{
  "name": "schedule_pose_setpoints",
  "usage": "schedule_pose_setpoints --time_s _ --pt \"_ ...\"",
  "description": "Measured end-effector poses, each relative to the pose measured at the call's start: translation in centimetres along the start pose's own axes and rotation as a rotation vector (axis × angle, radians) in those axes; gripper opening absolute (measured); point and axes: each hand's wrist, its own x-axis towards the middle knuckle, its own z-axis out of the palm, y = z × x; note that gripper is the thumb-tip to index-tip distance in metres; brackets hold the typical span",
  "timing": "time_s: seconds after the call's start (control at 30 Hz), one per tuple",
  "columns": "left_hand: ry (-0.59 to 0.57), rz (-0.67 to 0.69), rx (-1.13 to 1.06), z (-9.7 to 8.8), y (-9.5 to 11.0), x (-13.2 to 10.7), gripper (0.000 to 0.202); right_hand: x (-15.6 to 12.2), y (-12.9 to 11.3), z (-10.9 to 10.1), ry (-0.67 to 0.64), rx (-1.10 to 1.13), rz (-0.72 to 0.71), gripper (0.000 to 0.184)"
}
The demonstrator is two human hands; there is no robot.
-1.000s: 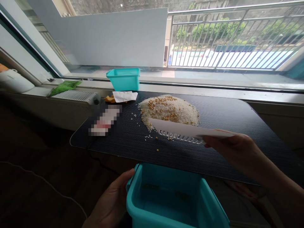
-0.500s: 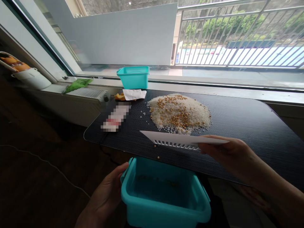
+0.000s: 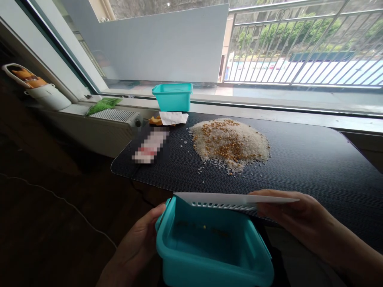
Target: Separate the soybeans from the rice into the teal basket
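Note:
My left hand [image 3: 136, 243] is closed on the left rim of a teal plastic bin [image 3: 218, 269], which sits below the table's front edge. Inside the bin, a yellow grain [image 3: 204, 227] shows against the dark bottom. My right hand [image 3: 295, 211] grips a flat white plastic scraper [image 3: 215, 197] with a row of slots along its lower edge. The scraper lies level over the bin's far rim; whether it touches the rim I cannot tell. Beyond it, white rice mixed with yellow kernels forms a pile [image 3: 230, 143] on the black table [image 3: 311, 159].
A second teal bin [image 3: 175, 98] stands at the back by the window. Near it lie a white paper [image 3: 174, 118], an orange-yellow item [image 3: 154, 120] and a blurred-out pink object [image 3: 151, 146]. A green cloth [image 3: 104, 105] and a white pot-like container [image 3: 54, 95] sit on the left ledge.
The scraper in my right hand has come down and toward me, from above the table edge to the bin's far rim. The loose kernels at the table edge are gone; one grain shows in the bin.

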Motion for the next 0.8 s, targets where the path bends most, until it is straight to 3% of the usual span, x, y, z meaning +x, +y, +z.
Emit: schedule_pose_setpoints --time_s 0.2,0.5,0.63,0.8 --pt "0.022 -0.059 -0.045 1.4 -0.8 -0.2 0.006 0.7 0.5 -1.0 0.246 -0.008 -0.020 0.029" --pt "-0.079 -0.178 -0.040 3.0 -2.6 0.3 0.012 -1.0 1.9 -4.8 0.546 -0.134 0.157 0.036" --pt "-0.097 -0.204 -0.015 4.1 -3.4 0.5 0.013 -1.4 1.9 -5.1 0.484 -0.123 0.115 0.033" --pt "-0.121 -0.219 -0.032 4.0 -3.5 0.7 0.015 -1.3 1.6 -5.1 0.377 -0.113 0.137 0.034"
